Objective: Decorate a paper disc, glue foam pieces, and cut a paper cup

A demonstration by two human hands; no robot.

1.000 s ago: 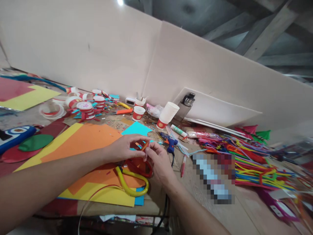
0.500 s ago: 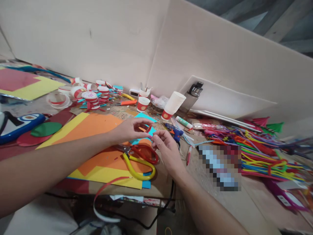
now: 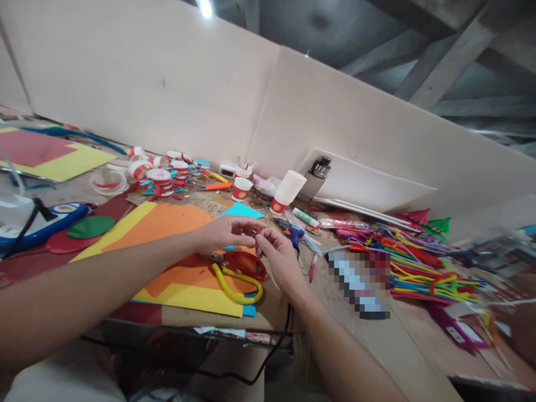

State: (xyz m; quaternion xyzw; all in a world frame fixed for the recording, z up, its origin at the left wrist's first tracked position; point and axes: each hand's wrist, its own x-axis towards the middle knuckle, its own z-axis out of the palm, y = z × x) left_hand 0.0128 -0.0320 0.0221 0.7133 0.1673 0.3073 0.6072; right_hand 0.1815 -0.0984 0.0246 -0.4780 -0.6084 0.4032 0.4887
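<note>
My left hand and my right hand meet fingertip to fingertip over the orange sheets. Between them shows a thin bit of red strip, mostly covered by the fingers; its material is hard to make out. Both hands are closed in a pinch at it. Just below lie scissors with a red loop and a yellow loop, their blades partly hidden under my left forearm. Yellow paper sticks out beneath the orange, and a cyan sheet lies behind my hands.
Decorated paper cups crowd the back left. Behind my hands stand a single cup, stacked cups and a dark bottle. A glue gun and a glue stick lie right; colourful pipe cleaners spread farther right.
My fingers have drawn closer together around the red bit. The long curled red-and-white strip hanging at the table's front edge is out of sight. The view has tilted upward.
</note>
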